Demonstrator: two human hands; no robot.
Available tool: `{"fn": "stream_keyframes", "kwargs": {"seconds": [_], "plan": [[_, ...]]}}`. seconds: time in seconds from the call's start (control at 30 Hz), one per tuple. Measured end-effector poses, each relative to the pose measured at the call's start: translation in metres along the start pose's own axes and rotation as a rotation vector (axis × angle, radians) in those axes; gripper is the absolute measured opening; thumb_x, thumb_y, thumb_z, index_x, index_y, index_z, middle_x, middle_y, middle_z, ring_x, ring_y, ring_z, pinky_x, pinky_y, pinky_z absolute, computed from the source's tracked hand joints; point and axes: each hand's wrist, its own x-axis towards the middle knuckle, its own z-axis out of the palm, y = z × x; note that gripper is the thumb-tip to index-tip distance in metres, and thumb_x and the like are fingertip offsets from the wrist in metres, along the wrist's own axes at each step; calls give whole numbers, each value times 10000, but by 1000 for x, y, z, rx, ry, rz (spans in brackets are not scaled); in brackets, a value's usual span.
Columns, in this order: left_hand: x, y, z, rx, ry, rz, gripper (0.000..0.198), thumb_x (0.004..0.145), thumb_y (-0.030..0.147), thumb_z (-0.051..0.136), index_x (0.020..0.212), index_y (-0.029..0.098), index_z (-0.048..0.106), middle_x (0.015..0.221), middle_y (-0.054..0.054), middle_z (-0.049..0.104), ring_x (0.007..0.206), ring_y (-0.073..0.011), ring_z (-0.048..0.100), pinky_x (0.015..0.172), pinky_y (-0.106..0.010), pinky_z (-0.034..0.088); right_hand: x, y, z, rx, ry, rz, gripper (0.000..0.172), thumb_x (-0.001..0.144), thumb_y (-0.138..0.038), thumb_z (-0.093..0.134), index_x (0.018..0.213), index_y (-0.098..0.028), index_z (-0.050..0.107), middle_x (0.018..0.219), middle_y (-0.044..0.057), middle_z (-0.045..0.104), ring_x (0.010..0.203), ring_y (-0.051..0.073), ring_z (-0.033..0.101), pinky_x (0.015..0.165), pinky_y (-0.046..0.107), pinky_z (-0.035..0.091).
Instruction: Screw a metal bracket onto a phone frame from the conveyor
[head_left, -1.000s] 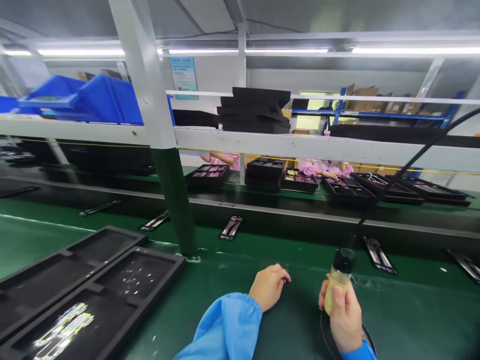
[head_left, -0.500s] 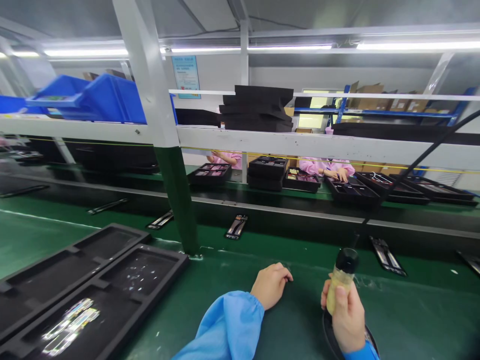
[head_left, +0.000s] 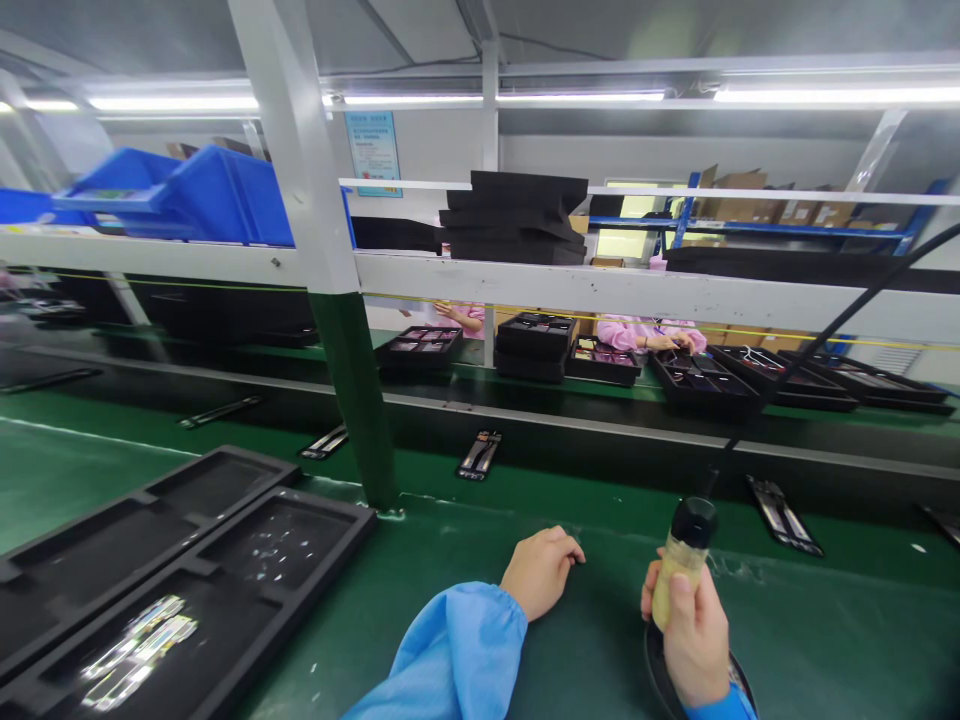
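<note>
A worker's right hand (head_left: 694, 640) was closed firmly around a black-capped bottle (head_left: 681, 565) of pale yellow liquid, holding it upright just above a dark round object (head_left: 660, 680), partly hidden, on the green counter (head_left: 847, 620). A black cable (head_left: 817, 370) appeared to rise from the cap. The left hand (head_left: 544, 572) rested on the counter nearby, fingers loosely curled and holding nothing.

At the worker's left, black foam trays (head_left: 330, 530) sat well apart from both hands. Shiny metallic pieces (head_left: 139, 650) filled one compartment, while the next held only scattered bright specks (head_left: 274, 550). Flat black-and-silver packs (head_left: 478, 455) lay spaced along the line beyond.

Across the line, co-workers in pink sleeves (head_left: 651, 336) worked over more trays (head_left: 697, 385) beside a stack of foam sheets (head_left: 514, 215). The bottle touched none of the pieces, and the loaded trays and waiting packs were the only visible sign of the work's progress.
</note>
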Motion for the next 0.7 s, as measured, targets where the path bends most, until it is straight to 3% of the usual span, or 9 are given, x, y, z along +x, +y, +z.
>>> {"fn": "stream_keyframes", "kwargs": {"seconds": [0.2,0.7], "plan": [[1,1,-1,-3,-4,-1,435,946,0,535,1094,296,817,1126,19,782,1082,-166,732,1015,-269,546,-1,-4,1,6,3,8,539,1031,-710,576,1177,-192,605,773,32,654,579,169,560,550,311,433],[0,6,-6,3,-22,-15,439,952,-1,528,1104,287,822,1135,9,784,1091,-177,735,1025,-283,553,4,15,-5,-9,-22,-42,494,1059,-665,551,1186,-189,600,760,23,646,554,158,566,521,285,457]]}}
